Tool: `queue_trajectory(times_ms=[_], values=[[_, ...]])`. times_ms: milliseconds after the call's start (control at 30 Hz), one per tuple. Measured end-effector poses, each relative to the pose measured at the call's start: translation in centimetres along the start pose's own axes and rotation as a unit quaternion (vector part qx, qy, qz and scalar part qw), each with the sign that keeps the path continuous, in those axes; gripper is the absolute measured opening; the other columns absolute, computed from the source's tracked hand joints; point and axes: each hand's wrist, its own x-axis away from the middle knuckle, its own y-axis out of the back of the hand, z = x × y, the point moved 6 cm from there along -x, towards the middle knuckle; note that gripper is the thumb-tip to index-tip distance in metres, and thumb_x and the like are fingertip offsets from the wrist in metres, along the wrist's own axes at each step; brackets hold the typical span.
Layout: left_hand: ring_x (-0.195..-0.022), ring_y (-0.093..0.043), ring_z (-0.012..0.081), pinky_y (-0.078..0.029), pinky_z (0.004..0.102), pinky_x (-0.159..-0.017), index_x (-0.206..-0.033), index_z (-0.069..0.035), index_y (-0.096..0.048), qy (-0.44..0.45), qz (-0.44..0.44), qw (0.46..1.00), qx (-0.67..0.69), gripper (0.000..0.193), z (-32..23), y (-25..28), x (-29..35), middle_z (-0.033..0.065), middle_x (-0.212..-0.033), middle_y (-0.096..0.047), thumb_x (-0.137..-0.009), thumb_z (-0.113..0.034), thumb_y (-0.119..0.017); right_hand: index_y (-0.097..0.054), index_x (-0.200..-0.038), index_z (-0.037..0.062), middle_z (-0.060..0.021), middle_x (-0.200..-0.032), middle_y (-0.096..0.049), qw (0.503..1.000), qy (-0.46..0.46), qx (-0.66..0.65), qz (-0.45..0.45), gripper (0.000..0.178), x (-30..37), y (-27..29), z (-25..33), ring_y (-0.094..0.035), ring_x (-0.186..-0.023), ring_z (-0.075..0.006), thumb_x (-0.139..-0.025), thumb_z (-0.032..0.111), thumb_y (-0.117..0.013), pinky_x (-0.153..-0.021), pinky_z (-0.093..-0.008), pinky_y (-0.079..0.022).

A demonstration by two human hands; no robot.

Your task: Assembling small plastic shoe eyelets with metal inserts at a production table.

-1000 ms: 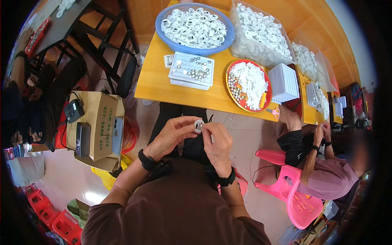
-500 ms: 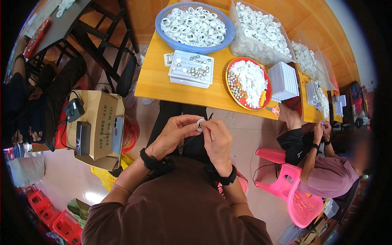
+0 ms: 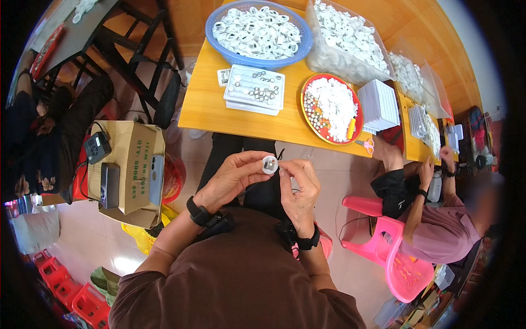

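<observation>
The left hand [image 3: 233, 178] is pinching a small round white plastic part [image 3: 269, 164] with a dark middle between thumb and forefinger, holding it up above the lap. The right hand [image 3: 301, 189] is curling just beside it, thumb and forefinger tips coming close together near its edge; whether they are gripping anything is impossible to tell.

Beyond the hands, a yellow wooden table [image 3: 200, 104] is bearing several containers. A blue oval plastic basket [image 3: 301, 55] is holding a heap of white parts with dark openings, and a clear rectangular plastic bin [image 3: 339, 68] beside it is holding another white heap. A shallow white plastic tray [image 3: 234, 97] is carrying small round silvery pieces over part of its surface. A round red plate with a yellow rim [image 3: 360, 112] is holding a white pile, with small dark-and-silver pieces lying along its left side.
</observation>
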Motion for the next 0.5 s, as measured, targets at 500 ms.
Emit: queue_trajectory(times_ms=[500], values=[[-0.094, -0.060, 0.0152, -0.050, 0.0282, -0.084, -0.110, 0.000, -0.058, 0.013, -0.019, 0.998, -0.051, 0.024, 0.8, 1.0, 0.0, 0.0084, -0.103, -0.061, -0.088, -0.009, -0.056, -0.062, -0.091, 0.0038, -0.0099, -0.084, -0.057, 0.993, -0.017, 0.008, 0.117, 0.020, 0.4, -0.7, -1.6, -0.059, -0.066, -0.0235, -0.073, -0.005, -0.058, -0.054, -0.0304, -0.046]])
